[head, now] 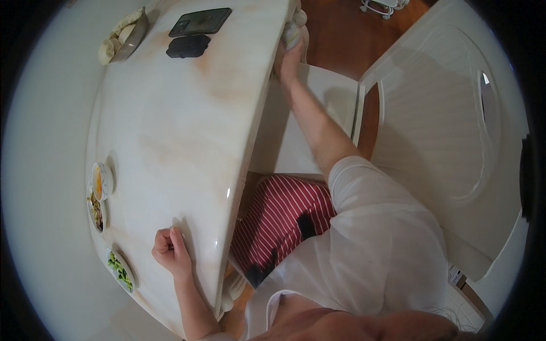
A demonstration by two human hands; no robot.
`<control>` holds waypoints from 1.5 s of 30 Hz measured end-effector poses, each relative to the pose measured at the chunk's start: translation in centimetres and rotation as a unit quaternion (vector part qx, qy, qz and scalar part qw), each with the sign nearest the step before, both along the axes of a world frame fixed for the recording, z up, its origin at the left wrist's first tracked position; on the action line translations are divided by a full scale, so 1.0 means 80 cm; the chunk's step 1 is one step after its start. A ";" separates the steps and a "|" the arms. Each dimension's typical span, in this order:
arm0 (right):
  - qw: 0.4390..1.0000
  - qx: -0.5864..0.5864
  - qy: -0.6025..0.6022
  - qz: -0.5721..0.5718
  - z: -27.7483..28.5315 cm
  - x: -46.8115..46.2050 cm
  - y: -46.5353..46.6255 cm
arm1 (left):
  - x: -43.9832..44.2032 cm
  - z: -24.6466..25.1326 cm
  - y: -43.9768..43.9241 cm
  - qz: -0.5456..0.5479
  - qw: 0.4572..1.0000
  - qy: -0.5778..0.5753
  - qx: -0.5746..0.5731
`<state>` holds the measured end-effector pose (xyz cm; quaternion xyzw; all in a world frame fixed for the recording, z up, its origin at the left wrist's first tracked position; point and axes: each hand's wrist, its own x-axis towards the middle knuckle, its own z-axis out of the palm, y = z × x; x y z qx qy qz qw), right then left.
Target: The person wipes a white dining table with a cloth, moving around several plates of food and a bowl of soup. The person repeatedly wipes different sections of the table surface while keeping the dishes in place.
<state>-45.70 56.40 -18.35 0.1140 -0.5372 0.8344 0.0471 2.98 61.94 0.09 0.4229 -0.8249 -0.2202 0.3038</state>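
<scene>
My left hand [172, 251] rests on the pale marble-look tabletop [179, 140], fingers curled in and thumb along the side; nothing shows in it. My right arm reaches out past the table's edge. At its end my right hand [291, 59] is around a small whitish thing with a yellow-green mark [291, 36], beside the table edge; its fingers are mostly hidden, and what the thing is cannot be told. On the tabletop beyond are a dark smartphone [200, 22] and a small black case or pouch [188, 46].
A metal bowl [135, 40] holds pale rounded items. Along the far edge stand a patterned bowl [108, 183] with orange food, a dish of mixed food [97, 213] and a plate of chopped greens [120, 270]. A white chair [332, 93] is beside me; a white wheeled item [386, 6] stands on the wooden floor.
</scene>
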 end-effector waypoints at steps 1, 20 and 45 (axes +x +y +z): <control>0.999 -0.021 -0.017 -0.018 -0.010 0.025 -0.003 | -0.002 -0.001 -0.002 -0.001 1.000 -0.003 -0.003; 0.938 0.251 -0.148 0.187 -0.109 0.245 0.153 | 0.059 0.042 -0.029 0.065 0.974 0.212 -0.049; 0.596 0.257 -0.240 0.722 0.042 0.595 0.234 | 0.324 -0.071 0.323 0.466 0.747 0.435 -0.188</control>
